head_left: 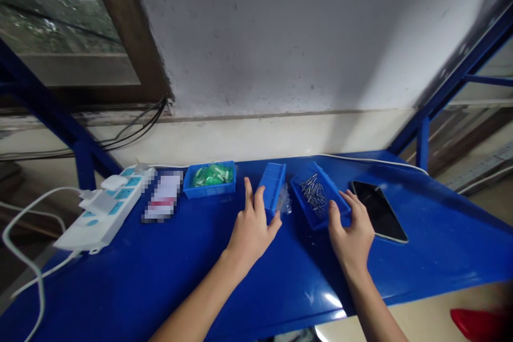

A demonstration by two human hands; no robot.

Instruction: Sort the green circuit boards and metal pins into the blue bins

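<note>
Near the middle of the blue table, my left hand (253, 227) grips the near end of a blue bin (273, 186), which is tilted on its side. Clear plastic pieces (284, 200) show at that bin's right side. My right hand (352, 227) has its thumb and fingers on the near right corner of a second blue bin (333, 195), which holds metal screws or nails (315, 194). Left of both hands, a third blue bin (210, 191) holds green and clear plastic packets (212, 174).
A dark phone (380, 211) lies right of my right hand on the table (176, 278). At the left are a white power strip (108, 211) with plugs and cables, and a blurred-out white item (163, 196). A wall and blue frame posts stand behind.
</note>
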